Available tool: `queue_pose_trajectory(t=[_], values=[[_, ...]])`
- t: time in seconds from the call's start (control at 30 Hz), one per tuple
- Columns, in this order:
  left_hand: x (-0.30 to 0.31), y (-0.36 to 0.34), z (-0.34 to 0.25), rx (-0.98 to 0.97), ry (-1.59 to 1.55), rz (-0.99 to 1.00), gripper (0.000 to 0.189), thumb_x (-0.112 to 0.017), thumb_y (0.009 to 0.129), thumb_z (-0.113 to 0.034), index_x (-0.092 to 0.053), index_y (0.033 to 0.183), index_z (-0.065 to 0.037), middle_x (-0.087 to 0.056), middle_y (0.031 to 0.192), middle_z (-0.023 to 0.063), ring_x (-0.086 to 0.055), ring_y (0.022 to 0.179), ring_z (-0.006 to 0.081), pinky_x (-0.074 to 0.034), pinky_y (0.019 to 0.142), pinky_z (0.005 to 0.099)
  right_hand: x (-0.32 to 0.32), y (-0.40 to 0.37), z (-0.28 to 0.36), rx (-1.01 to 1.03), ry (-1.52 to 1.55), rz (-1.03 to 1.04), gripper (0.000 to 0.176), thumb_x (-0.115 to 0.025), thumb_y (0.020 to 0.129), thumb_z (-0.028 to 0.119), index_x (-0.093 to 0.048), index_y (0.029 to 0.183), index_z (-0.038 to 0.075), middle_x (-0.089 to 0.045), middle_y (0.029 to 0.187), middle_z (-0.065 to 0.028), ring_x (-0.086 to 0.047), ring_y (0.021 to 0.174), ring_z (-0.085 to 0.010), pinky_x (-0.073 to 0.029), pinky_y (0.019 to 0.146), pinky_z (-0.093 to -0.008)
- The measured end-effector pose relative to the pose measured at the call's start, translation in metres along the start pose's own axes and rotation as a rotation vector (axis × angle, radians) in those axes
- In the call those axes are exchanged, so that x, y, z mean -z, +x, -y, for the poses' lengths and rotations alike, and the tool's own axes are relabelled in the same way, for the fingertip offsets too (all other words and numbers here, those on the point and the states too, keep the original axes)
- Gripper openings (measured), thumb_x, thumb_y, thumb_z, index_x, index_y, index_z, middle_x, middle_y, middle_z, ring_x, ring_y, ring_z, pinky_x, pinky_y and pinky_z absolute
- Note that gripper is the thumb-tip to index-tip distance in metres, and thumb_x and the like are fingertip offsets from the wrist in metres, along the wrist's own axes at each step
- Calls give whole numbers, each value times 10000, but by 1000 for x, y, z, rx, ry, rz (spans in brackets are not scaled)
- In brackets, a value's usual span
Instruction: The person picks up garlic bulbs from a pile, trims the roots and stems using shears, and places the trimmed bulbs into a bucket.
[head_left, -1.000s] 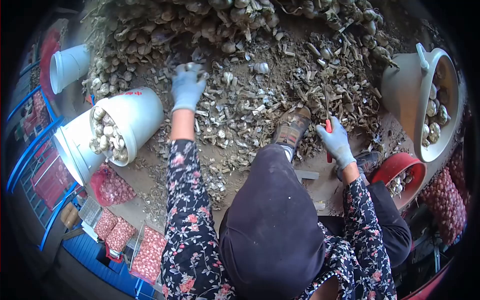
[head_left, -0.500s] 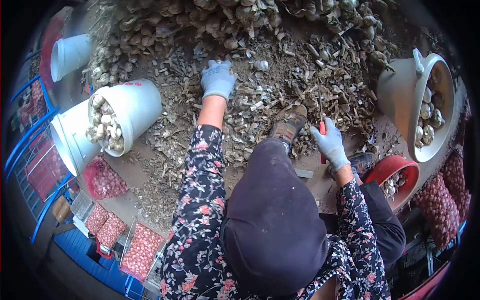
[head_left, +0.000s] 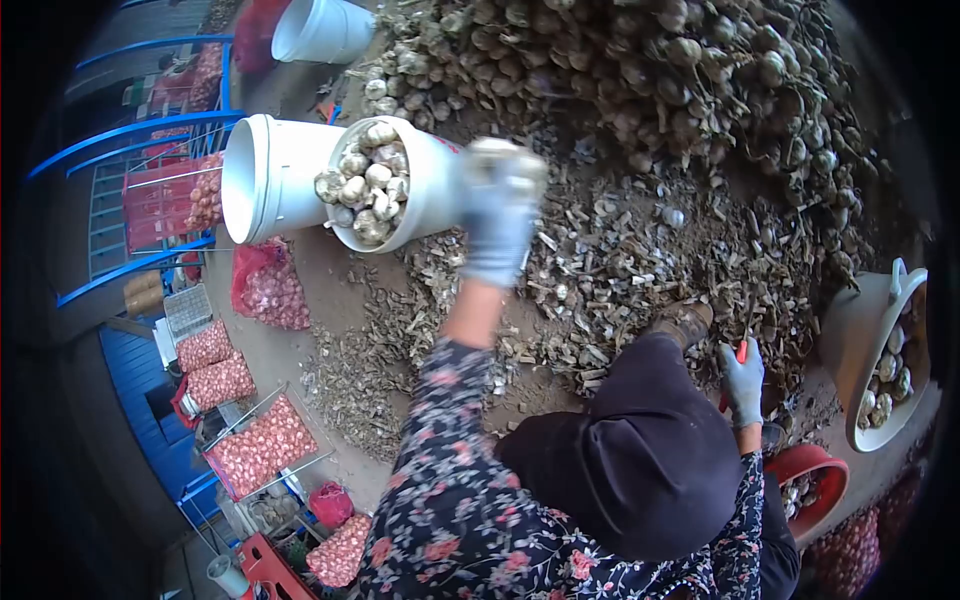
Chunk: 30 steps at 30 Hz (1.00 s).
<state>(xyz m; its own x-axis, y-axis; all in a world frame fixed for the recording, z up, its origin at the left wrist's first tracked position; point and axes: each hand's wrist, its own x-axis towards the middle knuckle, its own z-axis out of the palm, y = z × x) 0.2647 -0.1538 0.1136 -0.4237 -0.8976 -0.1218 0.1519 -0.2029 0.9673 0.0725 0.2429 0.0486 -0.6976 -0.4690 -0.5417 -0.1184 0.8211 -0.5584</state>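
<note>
My left hand (head_left: 497, 225), in a grey-white glove and smeared by motion, is raised beside the white bucket of garlic. Its fingers seem closed on a pale garlic bulb (head_left: 507, 160); the blur hides the exact grip. Garlic bulbs (head_left: 378, 180) fill the mouth of the tilted white bucket (head_left: 428, 190). Lower right, my gloved right hand (head_left: 742, 385) is closed around red-handled shears (head_left: 741, 351), their dark blades pointing away from me toward the litter of cut stems (head_left: 620, 260).
A big heap of garlic (head_left: 690, 80) rises at the back. White buckets (head_left: 290, 175) stand at left. At right are a tilted pale bucket (head_left: 850, 330) and a red tub (head_left: 838, 490), both holding bulbs. Filled mesh sacks (head_left: 265, 445) and blue rails (head_left: 150, 150) are farther left.
My left hand has lifted from the ground by the heap and swung left toward the white bucket, with a pale bulb at its fingers. The view has turned left. My right hand keeps the shears.
</note>
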Motion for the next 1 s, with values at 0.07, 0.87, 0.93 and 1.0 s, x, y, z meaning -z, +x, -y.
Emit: queue_pose_trajectory(t=[0.07,0.87,0.93,1.0], values=[[63,12,-106,-469,449,-324,159,-651,832,-96,-605,981,-61,-584,956,73,-586,813,191,-511,724,302,-3,1,-8,5,-27,12,308,-637,812,279,-515,940,26,-596,795,-175,-582,738,-333,-456,692,-400],[25,-133,137,459,1795,609,411,-606,838,-280,-524,1192,-89,-551,1163,254,-602,958,417,-512,790,485,2,-2,-19,-26,-97,-10,359,-615,815,292,-553,1058,35,-622,929,-253,-592,890,-435,-470,745,-470],[61,-142,151,320,1670,679,447,-618,827,-307,-528,1206,-87,-533,1202,260,-556,1084,422,-470,925,452,-11,4,-37,-14,-50,-18,346,-615,815,300,-560,1031,36,-619,931,-252,-593,900,-427,-465,754,-459],[52,-133,115,240,1492,522,323,-612,826,-203,-570,1118,-71,-590,1100,225,-559,1083,407,-462,939,424,-10,0,-37,-35,-7,32,329,-613,813,296,-558,1008,37,-615,909,-246,-597,888,-419,-462,747,-452]])
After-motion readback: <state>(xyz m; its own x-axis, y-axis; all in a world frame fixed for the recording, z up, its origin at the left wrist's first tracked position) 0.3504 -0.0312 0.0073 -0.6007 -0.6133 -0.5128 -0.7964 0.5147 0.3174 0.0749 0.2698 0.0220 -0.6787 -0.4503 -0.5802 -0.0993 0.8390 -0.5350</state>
